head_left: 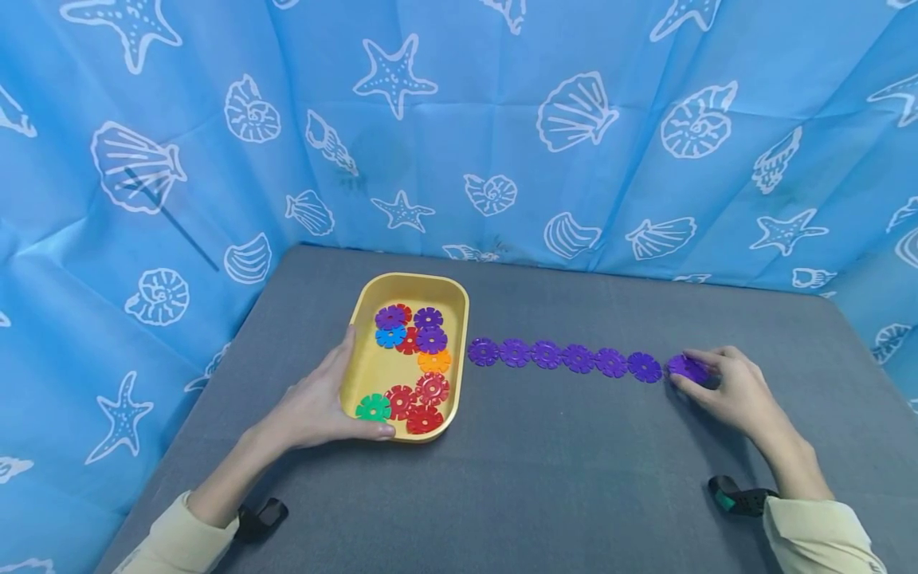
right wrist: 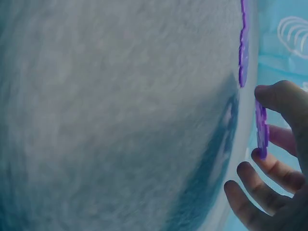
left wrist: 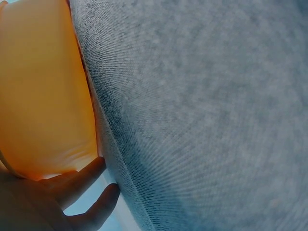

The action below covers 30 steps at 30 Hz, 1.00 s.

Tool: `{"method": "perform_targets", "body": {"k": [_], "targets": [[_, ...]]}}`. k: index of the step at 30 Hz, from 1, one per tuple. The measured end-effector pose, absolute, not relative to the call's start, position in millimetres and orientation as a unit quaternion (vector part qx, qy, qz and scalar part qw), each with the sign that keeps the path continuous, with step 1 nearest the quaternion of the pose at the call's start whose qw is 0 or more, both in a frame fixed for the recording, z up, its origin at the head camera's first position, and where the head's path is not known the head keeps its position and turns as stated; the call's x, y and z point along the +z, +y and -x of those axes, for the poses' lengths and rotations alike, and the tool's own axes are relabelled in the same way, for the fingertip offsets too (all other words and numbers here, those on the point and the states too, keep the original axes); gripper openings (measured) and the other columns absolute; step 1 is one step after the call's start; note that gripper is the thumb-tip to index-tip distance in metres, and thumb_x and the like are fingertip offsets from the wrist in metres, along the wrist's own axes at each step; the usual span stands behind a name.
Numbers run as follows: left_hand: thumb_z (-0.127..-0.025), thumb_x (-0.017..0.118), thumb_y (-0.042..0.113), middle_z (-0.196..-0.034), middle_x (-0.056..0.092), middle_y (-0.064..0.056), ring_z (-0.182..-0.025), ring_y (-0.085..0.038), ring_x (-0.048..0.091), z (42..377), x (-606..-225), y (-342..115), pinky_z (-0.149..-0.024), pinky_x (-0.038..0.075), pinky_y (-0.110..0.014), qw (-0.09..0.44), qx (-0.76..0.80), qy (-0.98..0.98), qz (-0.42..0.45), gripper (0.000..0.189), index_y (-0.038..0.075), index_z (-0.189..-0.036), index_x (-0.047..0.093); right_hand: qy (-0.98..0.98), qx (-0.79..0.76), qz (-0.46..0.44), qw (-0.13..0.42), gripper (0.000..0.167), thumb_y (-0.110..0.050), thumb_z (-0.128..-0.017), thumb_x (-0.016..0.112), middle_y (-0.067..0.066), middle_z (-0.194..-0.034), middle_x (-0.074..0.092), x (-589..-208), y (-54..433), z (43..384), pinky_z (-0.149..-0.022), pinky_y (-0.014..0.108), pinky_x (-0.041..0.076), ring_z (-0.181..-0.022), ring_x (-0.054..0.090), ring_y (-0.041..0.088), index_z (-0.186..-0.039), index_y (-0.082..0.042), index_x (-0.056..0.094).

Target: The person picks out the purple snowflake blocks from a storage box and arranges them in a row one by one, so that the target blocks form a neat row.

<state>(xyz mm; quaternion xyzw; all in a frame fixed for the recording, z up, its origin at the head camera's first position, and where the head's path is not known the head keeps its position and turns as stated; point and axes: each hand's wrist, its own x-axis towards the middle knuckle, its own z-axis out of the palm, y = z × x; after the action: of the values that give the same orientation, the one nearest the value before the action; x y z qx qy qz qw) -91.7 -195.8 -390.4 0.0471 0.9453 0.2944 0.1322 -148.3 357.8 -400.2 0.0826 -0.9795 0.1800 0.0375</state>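
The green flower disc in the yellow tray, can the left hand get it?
Probably yes: the green flower disc lies mostly uncovered in the open yellow tray, close to the left hand. That hand grips the tray, so it would likely need to let go first.

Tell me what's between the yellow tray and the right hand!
The head view shows a row of six purple discs on the gray table between the yellow tray and the right hand, which pinches another purple disc.
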Motion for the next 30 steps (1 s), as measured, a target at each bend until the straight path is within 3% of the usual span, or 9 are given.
{"method": "perform_targets", "body": {"k": [10,15,20,30], "targets": [[-0.062,0.081,0.077,-0.170,0.018,-0.018,-0.143,-0.044,0.042,91.2,-392.1,-195.2,-0.099,0.049,-0.066,0.126,0.290,0.948,-0.046,0.147,0.027,-0.165,-0.011,-0.976,0.174,-0.129,0.018,0.055,-0.025,-0.089,0.080,0.036,-0.112,0.064,-408.4,368.6,149.4,-0.075,0.058,0.050,-0.098,0.062,0.048,-0.127,0.011,0.063],[-0.062,0.081,0.078,-0.169,0.019,-0.018,-0.140,-0.042,0.046,91.3,-392.8,-195.6,-0.098,0.050,-0.065,0.123,0.286,0.949,-0.048,0.147,0.026,-0.165,-0.011,-0.983,0.164,-0.082,-0.025,0.063,-0.033,-0.092,0.076,0.033,-0.104,0.060,-405.7,369.5,149.1,-0.067,0.043,0.045,-0.092,0.057,0.040,-0.130,0.015,0.059],[-0.062,0.081,0.078,-0.169,0.020,-0.017,-0.138,-0.040,0.047,91.4,-393.2,-195.9,-0.097,0.051,-0.064,0.123,0.287,0.949,-0.047,0.146,0.027,-0.165,-0.011,-0.983,0.163,-0.082,-0.034,0.058,-0.027,-0.095,0.073,0.027,-0.097,0.059,-403.8,367.0,151.2,-0.065,0.032,0.036,-0.085,0.052,0.030,-0.129,0.017,0.058],[-0.062,0.081,0.077,-0.169,0.019,-0.017,-0.138,-0.040,0.046,91.2,-392.1,-195.4,-0.098,0.051,-0.064,0.124,0.289,0.948,-0.046,0.146,0.026,-0.165,-0.010,-0.982,0.168,-0.085,-0.028,0.053,-0.021,-0.096,0.070,0.022,-0.093,0.053,-405.1,361.2,152.5,-0.063,0.032,0.030,-0.081,0.044,0.026,-0.129,0.017,0.057]]}}
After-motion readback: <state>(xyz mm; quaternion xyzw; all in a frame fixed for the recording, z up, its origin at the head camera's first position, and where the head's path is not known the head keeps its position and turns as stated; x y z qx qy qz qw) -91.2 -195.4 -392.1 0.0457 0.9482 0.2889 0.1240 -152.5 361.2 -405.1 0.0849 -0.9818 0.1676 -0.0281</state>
